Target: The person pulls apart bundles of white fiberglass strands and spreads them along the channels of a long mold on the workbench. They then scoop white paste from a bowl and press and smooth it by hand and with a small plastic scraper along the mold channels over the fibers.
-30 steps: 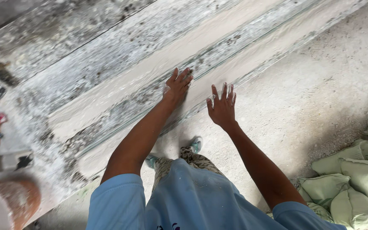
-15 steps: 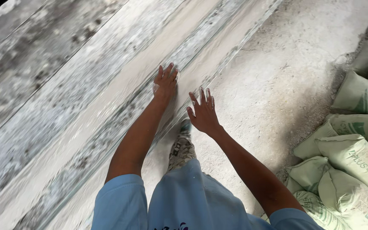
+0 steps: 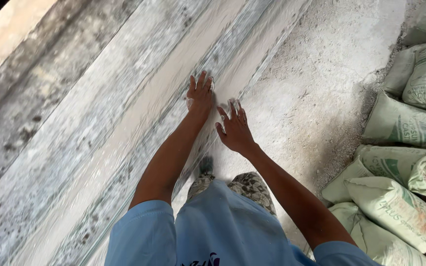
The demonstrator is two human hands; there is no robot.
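While both arms reach forward from the near edge, the left hand [image 3: 200, 93] lies flat, palm down, fingers spread, on a long white plaster moulding strip [image 3: 139, 123] that runs from near left to far right across the scene; its grip is released and grasps nothing. Right hand [image 3: 233, 129]: just beside the left and slightly nearer, also open with fingers spread, its fingertips [image 3: 232, 104] dusted white and resting at the right edge of the same strip; grip released, nothing held. Moulding strip: smooth pale band in the middle, flanked by streaked grey-white ridges on either side, set on a wide grey casting bed [image 3: 40, 143] stained with dark patches, which fills the left half. Floor [image 3: 321, 83]: rough, powder-covered concrete, right of the strip. Sacks [image 3: 400, 207]: pale green woven bags with printing, stacked and slumped along the right edge, from near to far. Person: light blue short-sleeved shirt [image 3: 213, 231] at the near edge, patterned trousers [image 3: 250, 187] below, one foot partly visible near the strip's edge. Far left corner: a tan surface, too blurred to identify.
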